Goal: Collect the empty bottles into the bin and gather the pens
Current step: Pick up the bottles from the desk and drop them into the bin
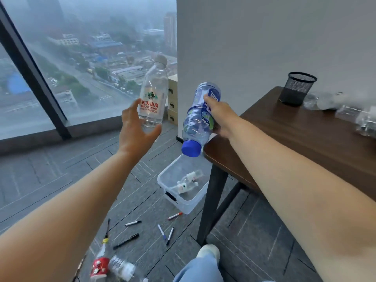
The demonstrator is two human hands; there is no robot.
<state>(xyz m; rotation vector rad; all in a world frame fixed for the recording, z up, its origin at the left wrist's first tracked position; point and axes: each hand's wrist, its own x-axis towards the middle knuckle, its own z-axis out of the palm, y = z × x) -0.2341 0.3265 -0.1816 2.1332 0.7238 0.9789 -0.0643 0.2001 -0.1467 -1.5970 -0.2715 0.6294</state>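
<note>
Head view: at lower left a red-labelled bottle [100, 266] and scattered pens [133, 223] lie on the carpet. Above them the left hand [137, 129], fingers spread, cups the base of an upright clear bottle [151, 98]; I cannot tell whether it truly grips. Further right, the right hand [222, 117] grasps a blue-capped bottle [197, 124], cap down, over the clear bin [184, 204] holding small bottles beside the table [305, 131].
</note>
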